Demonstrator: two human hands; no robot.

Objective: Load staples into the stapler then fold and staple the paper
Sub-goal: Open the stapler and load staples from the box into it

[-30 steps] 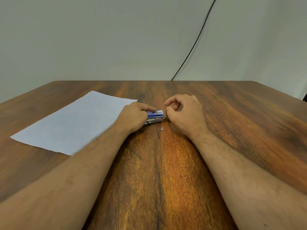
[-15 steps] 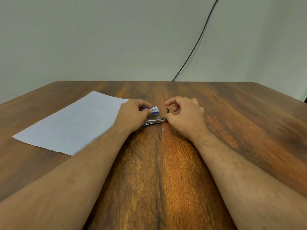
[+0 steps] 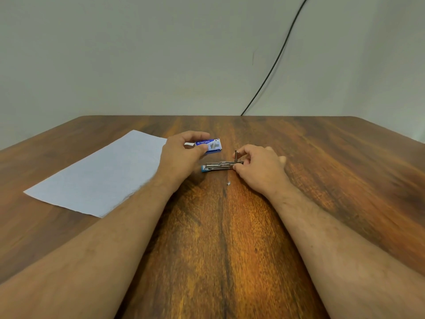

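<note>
Stapler point(image 3: 218, 166): flat on the table point(image 3: 322, 157) at centre, metal magazine exposed, 1 part standing upright at its right end. Contents of magazine cannot be told. Right hand point(image 3: 259, 168): thumb and forefinger pinch that end. Box point(image 3: 210, 145): blue, just beyond the stapler; contents hidden. Left hand point(image 3: 181, 155): fingers curled, pinching the box. Staple point(image 3: 228, 183): 1 loose bit, near side. Paper point(image 3: 99, 173): 1 sheet, flat, left. Cable point(image 3: 276, 56): on wall.

On the surface point(image 3: 230, 249), the paper point(image 3: 99, 173) lies left. The staple box point(image 3: 210, 146) sits behind the stapler point(image 3: 218, 167); a small bit, perhaps a staple point(image 3: 228, 183), lies before it.
</note>
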